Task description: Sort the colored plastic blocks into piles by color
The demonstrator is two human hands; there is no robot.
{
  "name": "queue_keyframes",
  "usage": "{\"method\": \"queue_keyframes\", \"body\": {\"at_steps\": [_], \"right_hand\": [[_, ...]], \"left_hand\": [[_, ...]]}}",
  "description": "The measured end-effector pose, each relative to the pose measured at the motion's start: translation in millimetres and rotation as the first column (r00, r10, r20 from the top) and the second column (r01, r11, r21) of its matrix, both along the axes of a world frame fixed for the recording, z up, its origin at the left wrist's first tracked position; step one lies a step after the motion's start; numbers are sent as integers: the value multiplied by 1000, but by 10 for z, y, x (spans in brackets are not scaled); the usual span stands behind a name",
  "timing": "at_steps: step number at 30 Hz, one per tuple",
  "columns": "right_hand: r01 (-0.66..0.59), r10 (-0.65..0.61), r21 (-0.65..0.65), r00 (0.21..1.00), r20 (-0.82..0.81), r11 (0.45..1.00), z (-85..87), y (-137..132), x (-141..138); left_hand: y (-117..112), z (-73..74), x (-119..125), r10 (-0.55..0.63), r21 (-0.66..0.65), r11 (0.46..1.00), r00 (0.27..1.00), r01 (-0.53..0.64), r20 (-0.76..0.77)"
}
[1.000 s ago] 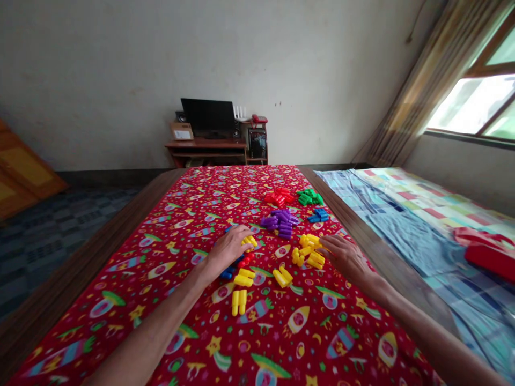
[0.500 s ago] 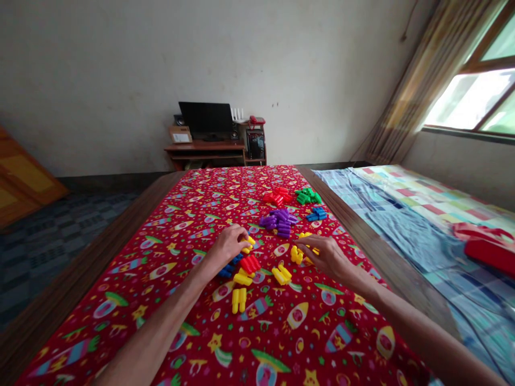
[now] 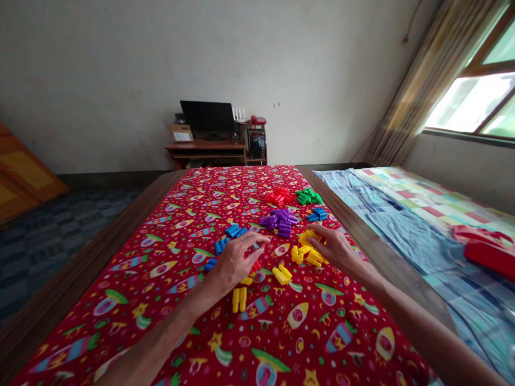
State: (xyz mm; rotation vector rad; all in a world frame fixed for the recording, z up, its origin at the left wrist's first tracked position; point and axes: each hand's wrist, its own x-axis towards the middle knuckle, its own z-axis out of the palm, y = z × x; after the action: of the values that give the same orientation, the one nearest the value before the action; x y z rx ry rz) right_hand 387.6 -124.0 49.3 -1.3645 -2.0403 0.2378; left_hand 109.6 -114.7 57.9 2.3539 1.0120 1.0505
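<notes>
Yellow pile (image 3: pixel 314 258), one (right hand (image 3: pixel 337 247) at edge)

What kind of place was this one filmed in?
Most likely a room in a home, perhaps a bedroom: what looks like a bed with a checked cover lies to the right, a curtain hangs by the window, and a desk with a monitor stands against the far wall.

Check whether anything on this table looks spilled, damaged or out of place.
Nothing looks spilled or damaged. The red piece partly hidden by the left hand seems odd: it lies apart from the red pile farther away. Blue pieces beside that hand also lie apart from the blue group on the right.
</notes>
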Motion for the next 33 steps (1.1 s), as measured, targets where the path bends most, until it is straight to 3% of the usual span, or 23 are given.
{"method": "queue_keyframes", "body": {"at_steps": [3, 6, 10, 13, 17, 20, 24, 26, 28, 30, 33], "right_hand": [[83, -83, -35, 997, 5, 996, -75, 32, 241], [130, -129, -66, 992, 11, 989, -114, 40, 311], [131, -129, -102, 991, 24, 986, -159, 26, 299], [107, -107, -30, 994, 18, 994, -217, 31, 322], [157, -156, 129, 988, -18, 979, -188, 54, 339], [119, -116, 90, 993, -35, 989, -27, -22, 211], [-184, 182, -37, 982, -56, 982, 181, -264, -193], [-359, 359, -41, 933, -21, 932, 215, -358, -407], [-451, 452, -27, 892, 17, 892, 214, -385, -548], [-427, 428, -45, 904, 11, 903, 204, -346, -567], [-244, 241, -138, 970, -36, 960, 204, -223, -357]], "left_hand": [[-46, -156, -287, -43, -16, 999, 990, 41, -137], [-158, -317, -489, -85, -50, 996, 957, 74, -278], [-288, -494, -595, -65, -38, 998, 934, 55, -352], [-298, -557, -580, -24, -20, 1000, 932, 18, -361], [-250, -508, -533, 24, -14, 999, 949, -29, -315], [-211, -405, -484, 63, 4, 998, 982, -63, -179], [-178, -292, -284, 114, -171, 980, 993, -105, 43], [-186, -264, -122, 90, -343, 939, 986, -38, 139], [-211, -243, 28, 50, -472, 879, 970, 70, 237], [-248, -220, 110, 22, -510, 849, 957, 135, 290], [-320, -201, 28, -8, -377, 923, 985, 74, 174]]}}
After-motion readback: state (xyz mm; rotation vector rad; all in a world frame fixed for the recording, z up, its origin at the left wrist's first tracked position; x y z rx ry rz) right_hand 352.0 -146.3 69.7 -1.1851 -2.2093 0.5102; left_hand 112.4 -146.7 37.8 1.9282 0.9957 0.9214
